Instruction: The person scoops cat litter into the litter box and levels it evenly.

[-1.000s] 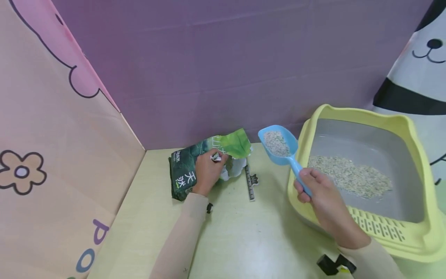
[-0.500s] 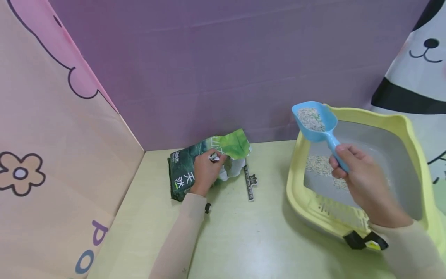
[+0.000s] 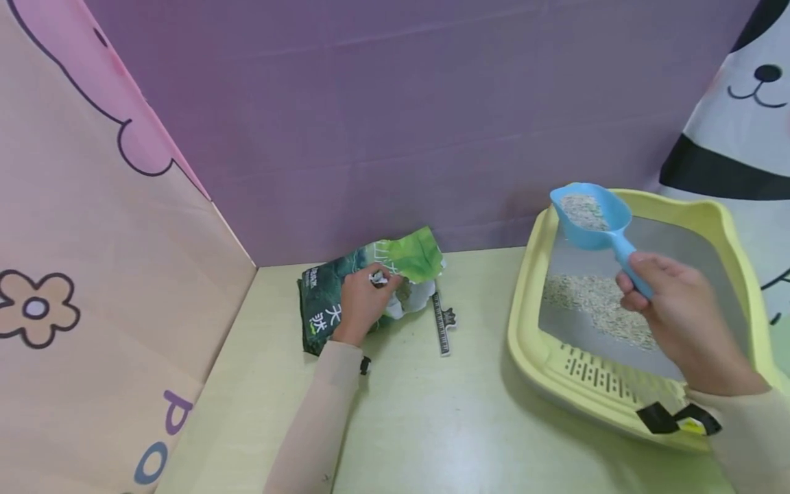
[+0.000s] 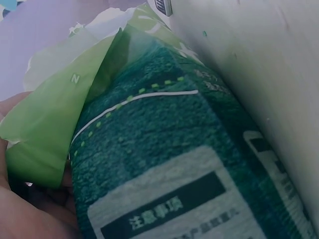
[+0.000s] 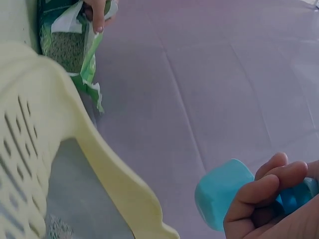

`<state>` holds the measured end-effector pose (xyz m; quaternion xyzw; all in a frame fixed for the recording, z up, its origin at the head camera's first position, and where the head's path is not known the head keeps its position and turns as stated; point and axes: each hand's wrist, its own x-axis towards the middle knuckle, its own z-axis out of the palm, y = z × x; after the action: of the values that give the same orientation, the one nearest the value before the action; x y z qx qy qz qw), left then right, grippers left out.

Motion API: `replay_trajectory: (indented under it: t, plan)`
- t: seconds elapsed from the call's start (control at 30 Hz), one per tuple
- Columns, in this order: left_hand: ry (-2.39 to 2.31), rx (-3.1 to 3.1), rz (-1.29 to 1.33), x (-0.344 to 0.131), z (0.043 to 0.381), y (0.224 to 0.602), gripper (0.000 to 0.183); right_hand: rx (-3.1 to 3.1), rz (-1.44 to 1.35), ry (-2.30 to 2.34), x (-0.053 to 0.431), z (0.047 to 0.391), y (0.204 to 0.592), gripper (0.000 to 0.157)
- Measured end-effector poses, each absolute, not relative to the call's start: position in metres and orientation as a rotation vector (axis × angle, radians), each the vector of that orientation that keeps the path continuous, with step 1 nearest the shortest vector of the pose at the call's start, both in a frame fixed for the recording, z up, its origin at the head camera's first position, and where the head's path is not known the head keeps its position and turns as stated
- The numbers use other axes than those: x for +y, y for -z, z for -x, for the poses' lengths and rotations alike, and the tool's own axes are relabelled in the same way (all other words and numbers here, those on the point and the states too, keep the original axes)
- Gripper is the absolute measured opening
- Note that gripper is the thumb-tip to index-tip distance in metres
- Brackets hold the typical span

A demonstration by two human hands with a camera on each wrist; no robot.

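My right hand [image 3: 694, 315] grips the handle of a light blue litter scoop [image 3: 595, 237], its bowl holding pale granular cat litter [image 3: 583, 211]. The scoop is over the left part of a yellow litter box [image 3: 524, 309] with a grey inside, where more litter [image 3: 592, 305] is spread across the floor. At the left, my left hand [image 3: 364, 298] pinches the torn top edge of a dark green litter bag [image 3: 317, 295] that lies on its side. Its opening faces right, and the right wrist view shows granules [image 5: 67, 50] inside the mouth.
A small black-and-white bag clip [image 3: 441, 322] lies on the pale table [image 3: 432, 425] between bag and box. A purple backdrop [image 3: 370, 123] stands behind, with a printed panel [image 3: 111, 274] along the left side. The box's front has a slotted step [image 3: 595, 374].
My right hand has carried the filled scoop rightward, from the gap left of the litter box to over the box. My left hand stays at the bag's opening.
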<state>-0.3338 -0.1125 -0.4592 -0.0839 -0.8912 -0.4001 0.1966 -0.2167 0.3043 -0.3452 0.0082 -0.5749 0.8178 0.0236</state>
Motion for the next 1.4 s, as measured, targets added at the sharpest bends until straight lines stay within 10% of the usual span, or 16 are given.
replay_trajectory:
  t: [1.4]
  plan:
    - [1.188, -2.495, 0.212, -0.114, 0.335, 0.464, 0.02, -1.977, 0.172, -2.478, 0.379, 0.25, 0.381, 0.027]
